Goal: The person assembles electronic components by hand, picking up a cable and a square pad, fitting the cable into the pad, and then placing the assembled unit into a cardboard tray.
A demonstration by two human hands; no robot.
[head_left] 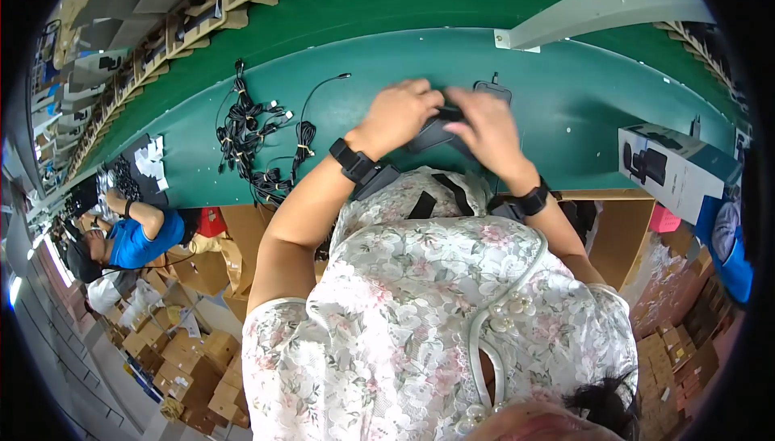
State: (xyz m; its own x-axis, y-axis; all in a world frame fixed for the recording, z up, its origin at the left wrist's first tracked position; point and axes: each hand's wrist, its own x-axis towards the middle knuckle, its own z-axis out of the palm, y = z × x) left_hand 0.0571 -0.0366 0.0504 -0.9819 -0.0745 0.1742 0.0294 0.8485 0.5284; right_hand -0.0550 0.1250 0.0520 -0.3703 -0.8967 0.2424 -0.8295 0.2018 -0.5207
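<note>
My left hand (404,114) has its fingers curled at the edge of a black flat device (430,137) on the green bench. My right hand (489,128) is over the device's other side, its thumb reaching across; motion smears its fingers. Between the hands, much of the device is covered. Just beyond my right fingers lies a dark grey flat unit (494,89) with a short stub on its far end. To the left of my hands rests a single black cable (305,136), tied in a coil, one end stretched out.
Several bundled black cables (242,130) lie farther left on the green bench (379,62). A white-and-teal product box (678,168) stands at the right, below a grey metal bracket (609,9). Far left, a person in a blue shirt (145,239) works at the bench. Cardboard cartons (190,372) fill the floor behind.
</note>
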